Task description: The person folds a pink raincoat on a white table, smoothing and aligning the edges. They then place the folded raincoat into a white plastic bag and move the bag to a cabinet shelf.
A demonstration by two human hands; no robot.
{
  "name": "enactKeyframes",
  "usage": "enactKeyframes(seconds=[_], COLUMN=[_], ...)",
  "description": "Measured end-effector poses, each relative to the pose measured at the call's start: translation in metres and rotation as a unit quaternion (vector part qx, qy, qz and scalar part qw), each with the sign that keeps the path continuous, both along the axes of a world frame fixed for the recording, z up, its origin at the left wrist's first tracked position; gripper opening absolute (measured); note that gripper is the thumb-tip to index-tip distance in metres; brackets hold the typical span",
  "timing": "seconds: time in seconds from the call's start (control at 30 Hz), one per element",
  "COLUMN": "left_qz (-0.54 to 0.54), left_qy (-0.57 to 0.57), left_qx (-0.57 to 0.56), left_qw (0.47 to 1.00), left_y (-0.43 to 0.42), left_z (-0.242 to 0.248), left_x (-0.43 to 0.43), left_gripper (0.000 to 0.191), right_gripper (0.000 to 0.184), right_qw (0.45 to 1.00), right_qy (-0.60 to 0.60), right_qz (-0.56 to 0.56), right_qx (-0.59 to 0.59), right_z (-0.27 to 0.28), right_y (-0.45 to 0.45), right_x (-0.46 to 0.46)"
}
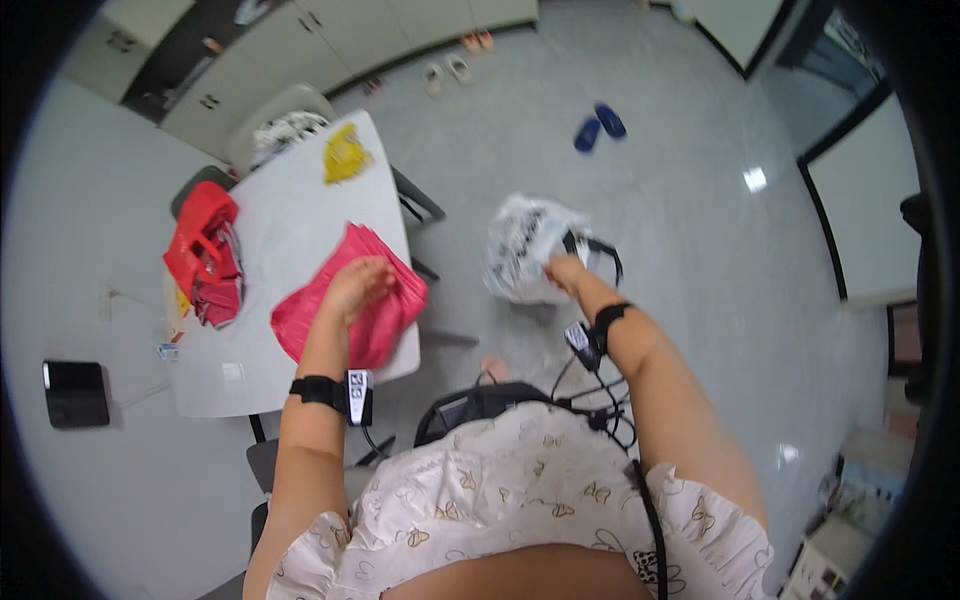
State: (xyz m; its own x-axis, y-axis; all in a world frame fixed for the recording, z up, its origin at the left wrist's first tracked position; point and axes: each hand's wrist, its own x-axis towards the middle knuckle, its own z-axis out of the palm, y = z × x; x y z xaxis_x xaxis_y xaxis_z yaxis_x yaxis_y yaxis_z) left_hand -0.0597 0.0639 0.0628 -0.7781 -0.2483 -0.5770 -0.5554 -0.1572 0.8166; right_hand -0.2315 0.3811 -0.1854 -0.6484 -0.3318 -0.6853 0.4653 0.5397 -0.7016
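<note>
My left hand (pixel 361 289) rests over a pink plastic bag (pixel 315 319) near the corner of the white table (pixel 277 217); the fingers are slightly curled, and whether they grip the bag is unclear. To the right, my right hand (pixel 566 274) is closed on a white plastic bag (pixel 521 251) that bears dark printing and hangs over or stands on the floor. Black straps or handles (pixel 604 251) show at that bag's right side. A crumpled yellow bag (pixel 345 155) lies at the table's far end.
A red bag (pixel 201 240) with pink and grey material sits on the table's left side. Blue slippers (pixel 598 129) and pale shoes (pixel 445 73) are on the grey floor. A chair (pixel 296 101) holds black-and-white cloth. Black cables (pixel 600 401) hang near my waist.
</note>
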Motion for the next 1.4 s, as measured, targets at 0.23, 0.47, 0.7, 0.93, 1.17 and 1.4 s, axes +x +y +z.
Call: enactKeyframes(seconds=[0.23, 0.47, 0.7, 0.93, 1.17, 1.4], left_qz=[-0.064, -0.184, -0.036, -0.024, 0.170, 0.133], left_qy=[-0.086, -0.165, -0.248, -0.259, -0.046, 0.059], left_qx=[-0.020, 0.043, -0.096, 0.043, 0.036, 0.087], left_qw=[0.994, 0.968, 0.963, 0.965, 0.984, 0.986], left_y=[0.084, 0.202, 0.289, 0.282, 0.227, 0.201], left_z=[-0.021, -0.095, -0.161, -0.158, -0.046, -0.008], left_x=[-0.046, -0.095, -0.141, -0.159, -0.224, -0.285], left_gripper=[0.026, 0.035, 0.090, 0.018, 0.010, 0.015], right_gripper=[0.005, 0.023, 0.070, 0.040, 0.018, 0.021], right_qw=[0.983, 0.962, 0.953, 0.915, 0.887, 0.917], right_qy=[-0.108, -0.066, -0.232, -0.294, -0.176, 0.027], right_qz=[-0.147, -0.258, -0.192, 0.009, 0.008, -0.017], right_qx=[-0.024, 0.058, -0.020, -0.278, -0.428, -0.399], right_z=[0.045, -0.026, -0.061, 0.016, 0.164, 0.242], right_y=[0.074, 0.157, 0.157, 0.125, 0.128, 0.179], right_x=[0.009, -0.018, -0.027, -0.057, -0.123, -0.256])
